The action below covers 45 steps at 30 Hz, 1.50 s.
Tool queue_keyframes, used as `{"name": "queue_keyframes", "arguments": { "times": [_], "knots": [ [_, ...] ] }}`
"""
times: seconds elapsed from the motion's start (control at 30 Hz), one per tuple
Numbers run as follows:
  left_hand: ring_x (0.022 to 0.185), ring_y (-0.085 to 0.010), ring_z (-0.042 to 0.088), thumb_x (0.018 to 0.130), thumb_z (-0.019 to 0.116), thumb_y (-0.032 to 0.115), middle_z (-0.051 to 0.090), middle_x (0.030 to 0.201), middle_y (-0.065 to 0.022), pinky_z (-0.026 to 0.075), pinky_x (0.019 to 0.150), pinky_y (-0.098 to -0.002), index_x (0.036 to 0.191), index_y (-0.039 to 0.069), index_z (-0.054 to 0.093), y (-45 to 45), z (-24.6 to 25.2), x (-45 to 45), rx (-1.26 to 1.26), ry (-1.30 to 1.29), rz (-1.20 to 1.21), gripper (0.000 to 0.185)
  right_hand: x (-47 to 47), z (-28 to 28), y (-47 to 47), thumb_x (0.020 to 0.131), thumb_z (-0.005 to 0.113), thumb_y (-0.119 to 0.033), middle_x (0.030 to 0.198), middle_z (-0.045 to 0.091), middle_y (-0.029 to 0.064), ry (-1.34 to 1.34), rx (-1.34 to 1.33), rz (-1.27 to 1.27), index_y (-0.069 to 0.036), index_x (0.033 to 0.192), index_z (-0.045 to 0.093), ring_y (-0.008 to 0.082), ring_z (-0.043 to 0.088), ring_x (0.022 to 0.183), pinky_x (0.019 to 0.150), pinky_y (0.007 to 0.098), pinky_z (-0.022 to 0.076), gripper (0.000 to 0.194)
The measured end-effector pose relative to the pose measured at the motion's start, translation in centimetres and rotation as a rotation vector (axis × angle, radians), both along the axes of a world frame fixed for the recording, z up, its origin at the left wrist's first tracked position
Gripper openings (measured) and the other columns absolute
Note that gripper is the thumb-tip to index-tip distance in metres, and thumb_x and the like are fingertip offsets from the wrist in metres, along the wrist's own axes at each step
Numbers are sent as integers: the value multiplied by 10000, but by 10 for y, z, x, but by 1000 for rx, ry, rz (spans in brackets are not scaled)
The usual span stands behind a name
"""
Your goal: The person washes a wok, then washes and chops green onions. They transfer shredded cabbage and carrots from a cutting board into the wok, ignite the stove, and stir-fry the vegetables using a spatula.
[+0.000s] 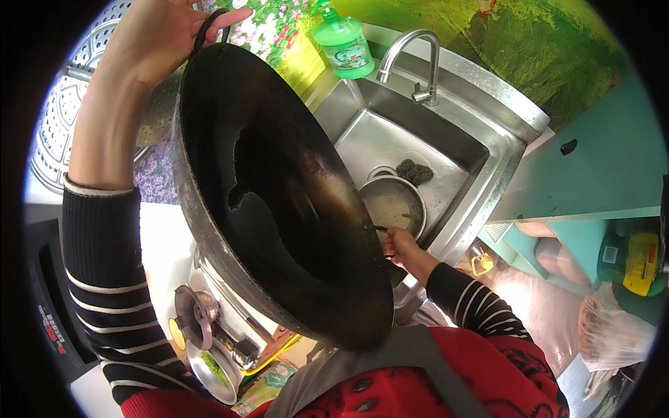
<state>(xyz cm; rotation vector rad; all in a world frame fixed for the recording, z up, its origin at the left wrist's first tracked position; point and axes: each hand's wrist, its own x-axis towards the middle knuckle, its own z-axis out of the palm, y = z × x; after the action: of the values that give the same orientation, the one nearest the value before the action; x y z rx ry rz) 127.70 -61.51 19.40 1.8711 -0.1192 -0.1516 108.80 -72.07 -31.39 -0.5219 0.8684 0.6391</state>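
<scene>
A large black wok (282,198) is tilted steeply in front of me, its dark inside wet and shiny. My left hand (180,36) holds the loop handle at its upper rim, with one finger sticking out past the loop. On the lower right, my right hand (402,245) is closed on the opposite handle, beside the stainless steel sink (407,136). In the sink sit a metal pan (397,204) with cloudy liquid and a dark scouring pad (414,172). The curved faucet (436,57) rises behind them; no water is seen running from it.
A green pump bottle (346,49) stands at the sink's back corner. Perforated steamer trays (57,115) lean at the left. Below the wok are a metal bowl with chopped greens (214,368) and a yellow-edged tray (272,355). Teal shelves (575,172) holding containers are at the right.
</scene>
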Motion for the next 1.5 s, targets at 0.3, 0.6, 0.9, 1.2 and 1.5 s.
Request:
{"name": "queue_keyframes", "arguments": {
  "times": [0.3, 0.6, 0.9, 1.2, 1.5],
  "knots": [
    [705, -260, 645, 838, 515, 217, 645, 791, -93, 456, 618, -286, 797, 16, 619, 4, 1, -16, -35, -20, 25, 230, -1, 9, 5, 950, 404, -171, 582, 293, -26, -15, -46, 70, -133, 818, 413, 85, 228, 440, 375, 235, 195, 137],
    [700, -259, 640, 808, 539, 248, 633, 774, -105, 459, 623, -293, 807, 6, 621, 4, 6, -21, -3, 39, 140, 255, 1, 15, 9, 961, 349, -139, 605, 296, -40, 15, 11, 73, -108, 1011, 517, 72, 223, 455, 383, 214, 202, 178],
    [730, -283, 635, 807, 535, 267, 622, 812, -130, 470, 654, -314, 821, 0, 618, 5, 1, -37, -5, -67, 47, 279, 0, 22, 9, 967, 350, -138, 609, 297, -38, 40, -22, 63, -113, 1068, 499, 74, 229, 468, 390, 215, 204, 182],
    [747, -282, 631, 810, 535, 280, 618, 811, -140, 468, 693, -317, 829, 1, 620, 6, -1, -36, 1, -44, 52, 292, -1, 20, 11, 963, 359, -139, 612, 301, -40, 22, -19, 88, -121, 1088, 502, 73, 243, 480, 390, 218, 208, 191],
    [739, -271, 633, 799, 553, 286, 617, 797, -139, 474, 691, -317, 817, 7, 629, 8, -3, -35, -4, -34, 51, 289, 0, 13, 13, 947, 388, -157, 599, 304, -45, 42, 14, 72, -148, 955, 488, 76, 225, 458, 385, 218, 196, 101]
  ]
}}
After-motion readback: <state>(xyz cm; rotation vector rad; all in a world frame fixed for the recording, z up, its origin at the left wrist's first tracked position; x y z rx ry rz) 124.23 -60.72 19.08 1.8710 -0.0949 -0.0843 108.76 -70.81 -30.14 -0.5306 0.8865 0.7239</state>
